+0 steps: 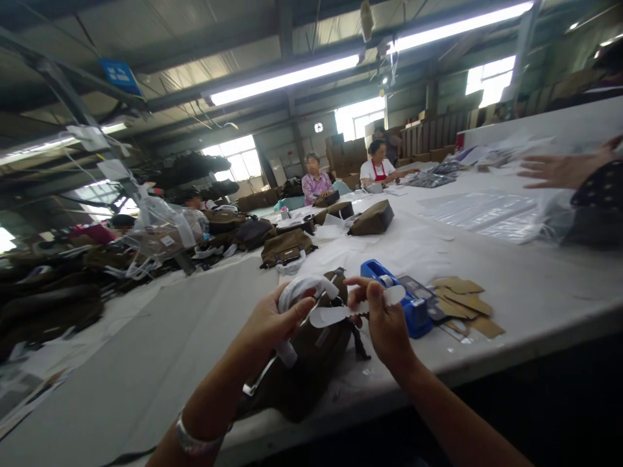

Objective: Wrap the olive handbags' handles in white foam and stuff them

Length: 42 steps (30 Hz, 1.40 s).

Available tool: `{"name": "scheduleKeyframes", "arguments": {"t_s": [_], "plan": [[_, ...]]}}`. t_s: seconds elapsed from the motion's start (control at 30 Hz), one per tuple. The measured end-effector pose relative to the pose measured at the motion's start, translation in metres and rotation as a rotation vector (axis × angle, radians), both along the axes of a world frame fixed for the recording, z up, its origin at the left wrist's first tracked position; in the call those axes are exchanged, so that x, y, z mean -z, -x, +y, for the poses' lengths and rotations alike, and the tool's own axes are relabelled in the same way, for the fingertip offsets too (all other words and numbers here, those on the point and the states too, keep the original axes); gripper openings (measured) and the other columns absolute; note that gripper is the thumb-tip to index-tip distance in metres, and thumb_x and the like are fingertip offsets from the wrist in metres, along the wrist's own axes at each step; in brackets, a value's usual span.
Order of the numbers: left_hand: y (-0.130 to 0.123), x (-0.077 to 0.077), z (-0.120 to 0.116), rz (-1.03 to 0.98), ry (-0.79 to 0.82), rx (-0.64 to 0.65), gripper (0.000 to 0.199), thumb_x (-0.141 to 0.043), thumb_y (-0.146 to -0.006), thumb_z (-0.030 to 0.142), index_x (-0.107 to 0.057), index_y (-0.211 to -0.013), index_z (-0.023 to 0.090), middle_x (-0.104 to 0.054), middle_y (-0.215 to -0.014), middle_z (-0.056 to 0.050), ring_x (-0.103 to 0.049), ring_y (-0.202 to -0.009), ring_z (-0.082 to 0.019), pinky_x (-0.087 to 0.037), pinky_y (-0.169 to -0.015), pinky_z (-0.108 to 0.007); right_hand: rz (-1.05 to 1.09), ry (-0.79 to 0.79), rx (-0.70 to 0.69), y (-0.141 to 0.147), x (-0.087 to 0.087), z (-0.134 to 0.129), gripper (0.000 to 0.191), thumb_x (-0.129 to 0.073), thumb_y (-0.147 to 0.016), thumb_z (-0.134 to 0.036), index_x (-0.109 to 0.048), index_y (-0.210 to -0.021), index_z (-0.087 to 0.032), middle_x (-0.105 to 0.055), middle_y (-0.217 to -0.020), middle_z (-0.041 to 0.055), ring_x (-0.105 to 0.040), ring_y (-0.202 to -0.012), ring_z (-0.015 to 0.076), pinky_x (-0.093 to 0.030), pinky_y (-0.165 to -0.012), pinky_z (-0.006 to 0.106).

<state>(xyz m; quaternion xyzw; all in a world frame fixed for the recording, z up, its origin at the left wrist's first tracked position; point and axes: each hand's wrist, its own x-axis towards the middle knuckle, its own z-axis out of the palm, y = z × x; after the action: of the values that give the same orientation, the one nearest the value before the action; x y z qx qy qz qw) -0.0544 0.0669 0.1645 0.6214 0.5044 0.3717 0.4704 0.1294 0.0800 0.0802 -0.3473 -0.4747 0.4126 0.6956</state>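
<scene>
A dark olive bag (311,370) lies on the white table (525,279) at its near edge. My left hand (280,318) is closed around the bag's handle (304,285), which is wrapped in white material. With fingers pinched, my right hand (382,318) holds a white strip (331,316) with rounded ends, stretched across the front of the handle. The strip's left end lies close to my left thumb. A dark strap (360,347) hangs from the bag beneath my right hand.
Right of my right hand are a blue tape dispenser (416,314) and brown card pieces (464,301). More olive bags (287,246) lie beyond. Another person's hand (564,165) reaches in at right, near clear plastic bags (487,211). Two people sit across the table.
</scene>
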Motion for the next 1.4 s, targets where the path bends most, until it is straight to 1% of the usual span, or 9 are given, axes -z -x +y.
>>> {"name": "scheduleKeyframes", "arguments": {"t_s": [0.13,0.23,0.33,0.43,0.57,0.73,0.93,1.13,1.4], "plan": [[-0.001,-0.002,-0.003,0.096,-0.01,0.007,0.053,-0.081,-0.076,0.05,-0.066,-0.112,0.013,-0.061,-0.072,0.002,-0.05,-0.058,-0.009,-0.039,-0.05,-0.018,-0.009,-0.057,-0.061,0.006,0.002,-0.001,0.046,-0.044,-0.101,-0.06,-0.066,-0.105,-0.019,-0.064,-0.077,0.0017,-0.064,-0.061,0.0134,-0.056,-0.056,0.024],[0.002,0.002,-0.002,0.097,-0.05,-0.065,0.047,-0.08,-0.077,0.046,-0.066,-0.107,0.013,-0.063,-0.074,0.001,-0.053,-0.06,-0.01,-0.043,-0.053,-0.02,-0.1,-0.128,-0.078,-0.005,0.007,-0.009,0.043,-0.058,-0.098,-0.05,-0.058,-0.132,-0.023,-0.07,-0.118,0.01,-0.071,-0.102,0.0233,-0.062,-0.085,0.036],[0.006,0.005,0.0,0.099,-0.061,-0.111,0.041,-0.079,-0.077,0.044,-0.066,-0.101,0.013,-0.061,-0.07,0.002,-0.051,-0.057,-0.009,-0.04,-0.05,-0.02,-0.248,-0.338,0.313,-0.022,0.007,-0.023,0.072,-0.072,-0.091,-0.035,-0.037,-0.153,-0.028,-0.049,-0.153,0.0131,-0.052,-0.138,0.0302,-0.047,-0.112,0.051],[0.005,0.004,0.001,0.085,-0.069,-0.081,0.039,-0.08,-0.077,0.042,-0.066,-0.098,0.013,-0.06,-0.068,0.003,-0.05,-0.055,-0.009,-0.039,-0.049,-0.019,-0.617,-0.624,0.596,-0.027,0.002,-0.031,0.064,-0.078,-0.085,-0.021,-0.053,-0.143,-0.03,-0.061,-0.143,0.0079,-0.051,-0.139,0.0299,-0.033,-0.121,0.056],[0.0,0.001,-0.001,0.044,-0.071,-0.019,0.04,-0.081,-0.077,0.043,-0.066,-0.098,0.013,-0.061,-0.07,0.003,-0.05,-0.055,-0.008,-0.041,-0.049,-0.019,-0.902,-0.682,0.373,-0.013,0.003,-0.02,0.03,-0.066,-0.095,-0.017,-0.069,-0.123,-0.029,-0.078,-0.112,0.0016,-0.069,-0.114,0.0237,-0.035,-0.12,0.051],[0.005,0.008,-0.005,-0.028,-0.115,-0.063,0.054,-0.077,-0.079,0.057,-0.066,-0.112,0.016,-0.058,-0.064,0.004,-0.048,-0.051,-0.008,-0.039,-0.046,-0.017,-0.633,-0.171,0.032,0.003,0.014,-0.009,0.016,-0.06,-0.098,-0.032,-0.073,-0.101,-0.023,-0.078,-0.092,0.007,-0.075,-0.08,0.0221,-0.059,-0.074,0.034],[0.008,0.019,-0.005,-0.543,0.024,-0.34,0.055,-0.06,-0.094,0.057,-0.055,-0.139,0.026,-0.062,-0.136,-0.009,-0.066,-0.079,-0.014,-0.054,-0.053,-0.02,-0.322,0.169,-0.482,0.021,0.0,-0.003,0.026,-0.057,-0.098,-0.044,-0.061,-0.096,-0.019,-0.073,-0.08,0.0012,-0.052,-0.042,0.0067,-0.037,-0.041,0.019],[0.016,0.016,-0.002,-0.496,0.108,-0.173,0.051,-0.087,-0.073,0.034,-0.071,-0.118,0.016,-0.072,-0.078,-0.001,-0.058,-0.058,-0.009,-0.05,-0.053,-0.017,-0.24,0.099,-0.587,0.035,-0.033,0.009,0.031,-0.065,-0.092,-0.047,-0.068,-0.099,-0.016,-0.07,-0.079,0.0003,-0.051,-0.044,0.0047,-0.036,-0.04,0.016],[0.035,-0.015,0.002,-0.066,-0.44,-0.312,0.031,-0.082,-0.078,0.039,-0.079,-0.095,0.014,-0.078,-0.086,-0.006,-0.069,-0.074,-0.016,-0.056,-0.066,-0.024,-0.225,0.066,-0.542,0.011,-0.053,-0.005,0.034,-0.072,-0.088,-0.044,-0.064,-0.111,-0.02,-0.077,-0.085,0.004,-0.07,-0.062,0.0141,-0.056,-0.057,0.023]]}}
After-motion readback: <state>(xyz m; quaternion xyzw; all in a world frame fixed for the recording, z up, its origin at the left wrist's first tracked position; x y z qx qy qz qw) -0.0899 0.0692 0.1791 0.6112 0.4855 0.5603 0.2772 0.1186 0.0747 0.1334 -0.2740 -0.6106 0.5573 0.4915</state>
